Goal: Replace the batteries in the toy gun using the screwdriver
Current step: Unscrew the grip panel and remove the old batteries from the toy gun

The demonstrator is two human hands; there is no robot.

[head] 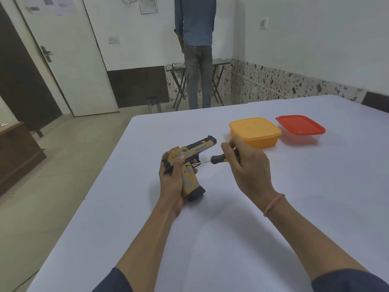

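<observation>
A yellow and black toy gun (190,163) is held just above the white table (231,239), barrel pointing away to the right, grip toward me. My left hand (171,180) wraps the rear and grip of the gun. My right hand (246,165) grips the black and yellow handle of a screwdriver (214,159). Its thin metal shaft points left, and the tip touches the side of the gun's grip near my left thumb. No batteries are visible.
A closed orange plastic box (254,131) and a clear box with a red lid (301,127) stand behind my right hand. A person stands with their back turned at a folding table (219,62) by the far wall. The table's left edge runs diagonally near my left arm.
</observation>
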